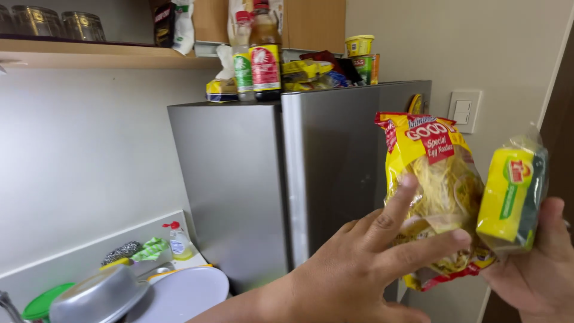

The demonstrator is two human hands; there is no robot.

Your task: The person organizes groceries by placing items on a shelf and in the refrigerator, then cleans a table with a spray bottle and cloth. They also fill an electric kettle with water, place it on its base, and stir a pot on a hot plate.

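From my head camera, my left hand (pixel 365 263) is up in front of the fridge (pixel 287 185), fingers spread and open, with the fingertips (pixel 408 182) touching the front of a yellow noodle pack (pixel 433 185). It grips nothing; it only rests against the pack. My right hand (pixel 538 269) is at the right edge, closed around the bottom of a wrapped yellow and green sponge (pixel 513 197), held upright. The noodle pack stands tilted just left of the sponge and touches it; its lower end sits at my right palm, though I cannot tell whether those fingers clamp it too.

On top of the fridge stand two bottles (pixel 258 51), a yellow tub (pixel 359 45) and some packets. A wall switch (pixel 464 110) is beyond the pack. Low on the left, the surface (pixel 78 254) carries an upturned metal bowl (pixel 98 296), a white plate (pixel 188 290) and a green lid (pixel 42 302).
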